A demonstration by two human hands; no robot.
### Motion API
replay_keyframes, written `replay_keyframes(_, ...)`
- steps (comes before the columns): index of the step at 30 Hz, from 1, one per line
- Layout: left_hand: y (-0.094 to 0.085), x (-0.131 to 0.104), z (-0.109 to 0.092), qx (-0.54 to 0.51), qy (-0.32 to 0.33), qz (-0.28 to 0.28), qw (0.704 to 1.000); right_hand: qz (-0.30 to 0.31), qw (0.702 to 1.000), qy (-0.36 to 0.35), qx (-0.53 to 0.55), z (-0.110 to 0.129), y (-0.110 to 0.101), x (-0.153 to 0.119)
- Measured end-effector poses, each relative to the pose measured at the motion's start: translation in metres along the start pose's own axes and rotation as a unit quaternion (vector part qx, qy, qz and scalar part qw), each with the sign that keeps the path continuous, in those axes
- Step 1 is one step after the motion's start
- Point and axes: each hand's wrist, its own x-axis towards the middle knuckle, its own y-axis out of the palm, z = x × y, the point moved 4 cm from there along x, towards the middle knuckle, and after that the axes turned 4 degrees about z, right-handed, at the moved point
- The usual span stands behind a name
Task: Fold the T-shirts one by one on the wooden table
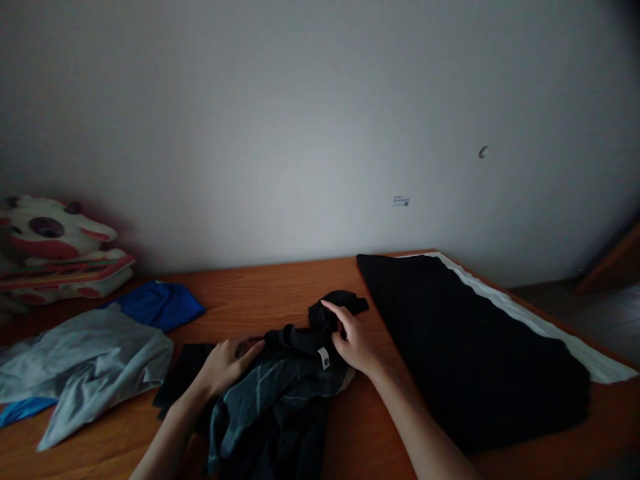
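A crumpled dark garment (280, 393), black with a grey-teal part and a small white label (324, 359), lies in front of me on the wooden table. Whether it is a top or trousers I cannot tell. My left hand (227, 365) is closed on its upper left edge, thumb and forefinger near the black band. At the upper right, my right hand (354, 339) grips the bunched black fabric, its forefinger stretched along the cloth and the thumb below. The other fingertips of both hands are hidden.
A grey garment (95, 353) and a blue cloth (157, 305) lie to the left. Behind them stands a cow-shaped toy keyboard (65, 257). Flat black cloth (475, 353) over white cloth (493, 293) covers the right side. A wall (300, 133) closes off the back of the table (250, 280).
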Motion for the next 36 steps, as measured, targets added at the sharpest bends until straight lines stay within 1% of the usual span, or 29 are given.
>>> replay_keyframes(2, 0.002, 0.001, 0.003, 0.006, 0.006, 0.009, 1.0, 0.006, 1.0, -0.002, -0.007, 0.001, 0.001, 0.0)
replay_keyframes(5, 0.003, 0.003, 0.009, 0.009, 0.017, -0.006, 1.0, 0.008, 1.0, 0.003, -0.008, 0.001, 0.002, 0.0)
replay_keyframes(7, 0.003, 0.002, 0.009, 0.016, 0.022, -0.004, 1.0, 0.003, 1.0, 0.006, -0.006, 0.001, 0.002, 0.0)
replay_keyframes(13, 0.005, 0.0, 0.0, 0.072, 0.04, 0.017, 0.996, -0.01, 1.0, 0.003, 0.001, 0.004, 0.002, 0.0)
replay_keyframes(18, 0.004, -0.001, -0.005, 0.055, 0.059, -0.001, 0.997, -0.027, 1.0, -0.004, 0.001, 0.004, 0.002, 0.0)
replay_keyframes(22, 0.004, -0.001, -0.005, 0.034, 0.052, -0.022, 0.998, -0.06, 0.998, -0.009, -0.01, 0.0, 0.0, 0.0)
replay_keyframes(24, 0.002, -0.001, -0.004, 0.028, 0.043, -0.046, 0.998, -0.093, 0.995, -0.004, -0.023, -0.002, -0.004, 0.001)
replay_keyframes(26, -0.001, -0.002, -0.003, 0.021, 0.037, -0.087, 0.995, -0.13, 0.991, -0.004, -0.036, -0.003, -0.009, 0.001)
replay_keyframes(30, -0.011, -0.007, 0.001, -0.016, 0.035, -0.199, 0.979, -0.201, 0.978, -0.022, -0.056, 0.003, -0.019, 0.002)
replay_keyframes(33, -0.02, -0.011, 0.008, -0.064, 0.018, -0.284, 0.957, -0.246, 0.966, -0.033, -0.066, 0.009, -0.027, 0.0)
replay_keyframes(36, -0.029, -0.017, 0.015, -0.11, -0.022, -0.384, 0.917, -0.288, 0.954, -0.042, -0.073, 0.013, -0.034, -0.003)
